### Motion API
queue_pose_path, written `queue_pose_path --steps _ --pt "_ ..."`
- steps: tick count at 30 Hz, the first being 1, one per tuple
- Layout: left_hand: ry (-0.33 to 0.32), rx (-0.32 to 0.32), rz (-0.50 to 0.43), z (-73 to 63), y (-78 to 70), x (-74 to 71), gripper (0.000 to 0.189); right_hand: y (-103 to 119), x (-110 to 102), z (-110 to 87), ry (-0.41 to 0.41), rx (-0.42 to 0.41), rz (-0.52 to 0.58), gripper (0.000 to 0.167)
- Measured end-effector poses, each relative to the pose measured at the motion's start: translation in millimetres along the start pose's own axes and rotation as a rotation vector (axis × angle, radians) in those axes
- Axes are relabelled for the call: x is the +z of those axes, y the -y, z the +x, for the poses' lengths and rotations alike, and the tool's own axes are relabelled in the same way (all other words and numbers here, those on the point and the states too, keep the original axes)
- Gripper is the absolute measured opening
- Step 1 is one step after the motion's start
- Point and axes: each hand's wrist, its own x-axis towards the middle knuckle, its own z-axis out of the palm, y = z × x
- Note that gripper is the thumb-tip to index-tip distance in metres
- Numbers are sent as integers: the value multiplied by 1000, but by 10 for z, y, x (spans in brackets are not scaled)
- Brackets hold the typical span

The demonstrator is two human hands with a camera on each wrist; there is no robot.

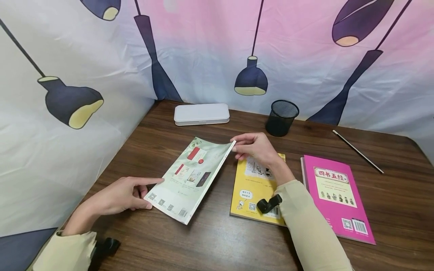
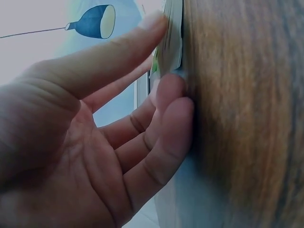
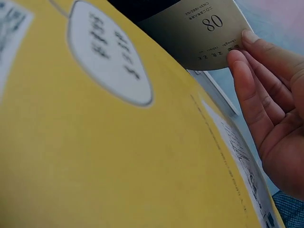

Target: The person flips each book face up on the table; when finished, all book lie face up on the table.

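A thin pale-green magazine (image 1: 190, 177) is tilted above the table, its right edge raised and its left edge low. My right hand (image 1: 255, 148) pinches the upper right corner by the spine. In the right wrist view, thumb and fingertips grip that corner of the magazine's dark and beige underside (image 3: 209, 33), printed "08". At the lower left edge, my left hand (image 1: 122, 194) holds the magazine between thumb and fingers. The left wrist view shows the thumb on the page edges (image 2: 172, 38) and the other fingers curled close to the tabletop.
Beneath the right forearm lies a yellow book (image 1: 249, 192), with a pink book (image 1: 339, 199) to its right. A thin rod (image 1: 357, 151) lies beyond the pink one. Towards the back are a white flat case (image 1: 201, 113) and a black mesh pen holder (image 1: 281, 118), near a printed curtain (image 1: 207, 49).
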Motion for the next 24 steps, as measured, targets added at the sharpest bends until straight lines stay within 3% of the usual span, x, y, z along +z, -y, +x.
queue_pose_path --steps 7,16,24 --pt "-31 32 40 -27 -7 71 79 12 31 5 -8 -9 6 32" --pt "-141 80 215 -21 -74 160 77 89 50 10 -18 -21 -4 39" --pt "-187 77 274 -34 -127 188 71 130 49 38 -27 -37 -32 39"
